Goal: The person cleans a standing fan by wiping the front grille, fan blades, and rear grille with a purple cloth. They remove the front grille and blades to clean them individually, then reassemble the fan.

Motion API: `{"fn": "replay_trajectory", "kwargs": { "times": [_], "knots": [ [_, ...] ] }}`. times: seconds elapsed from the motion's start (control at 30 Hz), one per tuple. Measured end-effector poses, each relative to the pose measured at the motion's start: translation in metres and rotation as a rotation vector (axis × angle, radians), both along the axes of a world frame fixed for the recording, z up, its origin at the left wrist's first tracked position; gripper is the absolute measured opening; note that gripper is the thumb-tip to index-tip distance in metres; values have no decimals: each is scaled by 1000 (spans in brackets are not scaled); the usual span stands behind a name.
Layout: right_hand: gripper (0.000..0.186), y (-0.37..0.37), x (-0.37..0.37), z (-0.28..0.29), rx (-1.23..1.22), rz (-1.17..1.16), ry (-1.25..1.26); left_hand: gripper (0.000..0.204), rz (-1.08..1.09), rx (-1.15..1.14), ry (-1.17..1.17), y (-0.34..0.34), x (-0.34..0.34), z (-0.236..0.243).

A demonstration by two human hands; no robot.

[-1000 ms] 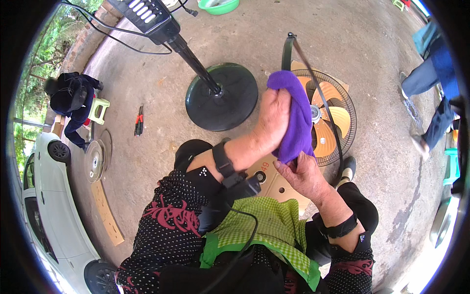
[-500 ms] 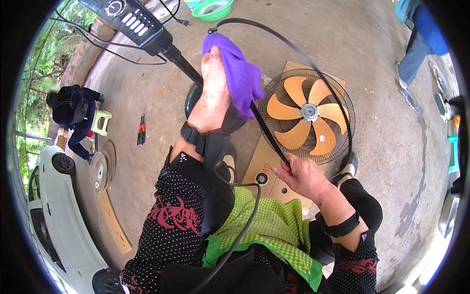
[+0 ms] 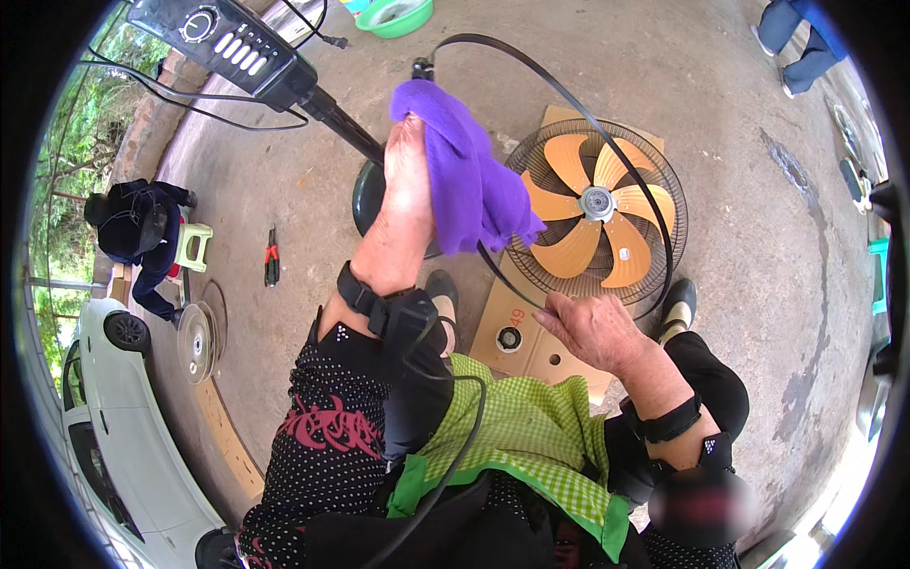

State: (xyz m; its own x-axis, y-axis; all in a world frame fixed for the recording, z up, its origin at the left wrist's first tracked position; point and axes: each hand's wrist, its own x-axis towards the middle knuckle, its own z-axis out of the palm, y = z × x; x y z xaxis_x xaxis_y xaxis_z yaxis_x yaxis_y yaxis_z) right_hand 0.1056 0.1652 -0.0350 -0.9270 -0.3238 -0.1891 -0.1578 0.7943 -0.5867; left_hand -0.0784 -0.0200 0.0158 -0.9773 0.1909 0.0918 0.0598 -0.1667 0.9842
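My left hand (image 3: pixel 408 175) is closed on a bunched purple cloth (image 3: pixel 464 161), which is wrapped against a thin black band (image 3: pixel 578 104). The band bends in a wide hoop, with a small black clip (image 3: pixel 423 68) just above the cloth. Below the cloth, my right hand (image 3: pixel 597 330) pinches the band between thumb and fingers. A fan head with orange blades (image 3: pixel 597 204) in a black wire guard lies on the floor, partly behind the hoop. Left of my left hand stands a black fan post with a control panel (image 3: pixel 223 47); my wrist hides part of its base.
Flattened cardboard (image 3: pixel 502 318) lies under the fan head. Red-handled pliers (image 3: pixel 272 258) rest on the floor at left. A person (image 3: pixel 142 223) bends near a pale stool (image 3: pixel 195 247) and wire guards (image 3: pixel 197 341). Also about are a white car (image 3: pixel 133 417) and a green basin (image 3: pixel 393 17).
The purple cloth has moved down along the band toward my right hand, and more of it hangs to the right. My right hand has barely moved. The person at upper right has shifted away.
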Motion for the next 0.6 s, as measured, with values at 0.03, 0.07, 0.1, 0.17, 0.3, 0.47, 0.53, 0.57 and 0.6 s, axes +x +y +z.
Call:
{"fn": "replay_trajectory", "kwargs": {
  "times": [0.03,0.07,0.1,0.17,0.3,0.47,0.53,0.57,0.6],
  "knots": [
    [36,0,-1,1,5,9,-33,74,1,-2,0,0,7,2],
    [36,0,-2,1,14,20,-80,75,-12,-4,7,0,13,4],
    [36,1,-3,1,22,13,-93,75,-22,4,7,0,18,6],
    [37,4,-5,1,30,0,-148,76,-48,15,54,-3,24,7],
    [34,10,-7,1,26,-26,-5,74,-45,76,26,-8,24,9],
    [28,16,-13,6,-29,-93,6,52,-75,196,-42,4,37,6],
    [27,16,-17,8,-47,-114,-30,41,-180,391,-132,14,50,1],
    [27,15,-18,9,-51,-98,27,42,-179,340,-122,18,54,-2],
    [26,15,-19,9,-63,-98,57,42,-178,289,-112,21,57,-5]
  ]
}}
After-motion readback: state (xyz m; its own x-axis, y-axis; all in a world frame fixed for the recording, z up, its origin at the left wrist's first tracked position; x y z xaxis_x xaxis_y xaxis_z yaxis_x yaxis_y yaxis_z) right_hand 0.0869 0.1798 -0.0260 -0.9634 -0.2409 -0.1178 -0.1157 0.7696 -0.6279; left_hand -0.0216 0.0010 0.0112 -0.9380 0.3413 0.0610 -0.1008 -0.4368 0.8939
